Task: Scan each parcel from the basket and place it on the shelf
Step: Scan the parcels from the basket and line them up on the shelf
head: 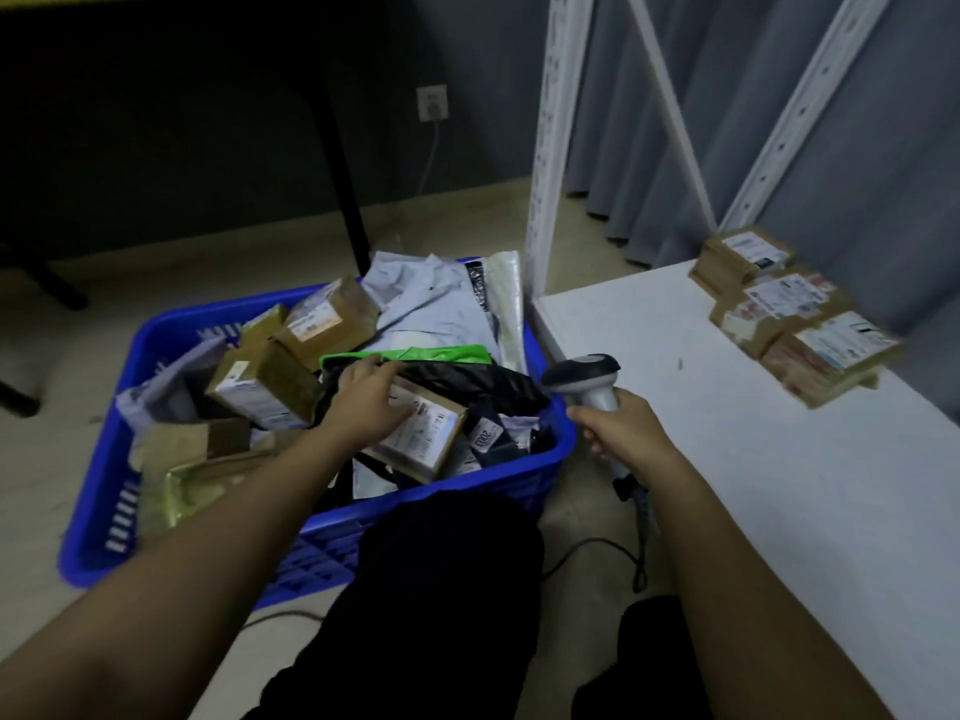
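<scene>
A blue plastic basket [109, 511] on the floor holds several parcels: brown cartons, grey mailers, a green bag and black bags. My left hand [363, 394] reaches into it and lies with fingers spread on a flat brown parcel with a white label [428, 436]. My right hand [621, 426] grips the handle of a grey barcode scanner [584, 374], its head pointing toward the basket, at the basket's right corner. The white shelf board [675, 407] lies low to the right, with three labelled brown parcels [795, 324] stacked along its far right edge.
White slotted shelf uprights [545, 163] rise at the board's back left and right. The scanner cable [639, 537] trails on the floor between my dark-trousered knees. A black table leg [345, 184] stands behind the basket, a wall socket beyond it, grey curtain behind the shelf.
</scene>
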A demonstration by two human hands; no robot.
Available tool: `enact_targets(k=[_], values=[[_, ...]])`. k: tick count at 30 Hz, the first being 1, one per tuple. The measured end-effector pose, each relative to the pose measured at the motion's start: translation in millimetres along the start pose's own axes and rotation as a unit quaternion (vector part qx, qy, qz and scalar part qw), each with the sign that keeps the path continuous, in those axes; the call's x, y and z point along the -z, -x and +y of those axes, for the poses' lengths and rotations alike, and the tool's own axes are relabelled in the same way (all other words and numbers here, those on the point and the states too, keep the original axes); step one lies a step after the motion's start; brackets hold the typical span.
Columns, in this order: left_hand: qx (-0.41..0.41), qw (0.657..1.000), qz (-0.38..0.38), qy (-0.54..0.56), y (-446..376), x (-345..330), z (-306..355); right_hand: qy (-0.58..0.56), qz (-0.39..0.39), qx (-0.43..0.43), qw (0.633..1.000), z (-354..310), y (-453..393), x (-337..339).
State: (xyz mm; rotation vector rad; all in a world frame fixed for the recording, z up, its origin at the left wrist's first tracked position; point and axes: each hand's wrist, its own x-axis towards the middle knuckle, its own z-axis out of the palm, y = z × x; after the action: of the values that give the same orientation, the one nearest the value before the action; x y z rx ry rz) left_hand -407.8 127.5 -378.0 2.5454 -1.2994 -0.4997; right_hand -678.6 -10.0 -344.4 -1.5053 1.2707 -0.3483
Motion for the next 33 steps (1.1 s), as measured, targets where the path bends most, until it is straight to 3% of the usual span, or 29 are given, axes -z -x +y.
enact_targets(k=[7,10,14,18,23,29,33], values=[[0.142,0.967,-0.025,0.211,4,-14,-36,0.017,0.006,0.027,0.999,2,-10,-13],[0.192,0.960,-0.053,0.198,3,-22,-37,0.016,0.012,0.036,0.999,3,-13,-15],[0.144,0.960,-0.007,0.239,7,-31,-29,0.006,0.024,0.030,0.999,6,-18,-18],[0.102,0.929,-0.061,0.350,12,-27,-25,0.002,0.025,0.025,0.999,7,-18,-20],[0.080,0.926,-0.027,0.367,0,-24,-30,-0.034,0.027,0.014,0.999,7,-12,-19],[-0.027,0.906,0.002,0.422,6,32,65,-0.188,0.068,0.013,0.980,-2,5,4],[-0.022,0.882,-0.007,0.471,-3,41,132,-0.292,0.143,0.027,0.945,-5,16,30]])
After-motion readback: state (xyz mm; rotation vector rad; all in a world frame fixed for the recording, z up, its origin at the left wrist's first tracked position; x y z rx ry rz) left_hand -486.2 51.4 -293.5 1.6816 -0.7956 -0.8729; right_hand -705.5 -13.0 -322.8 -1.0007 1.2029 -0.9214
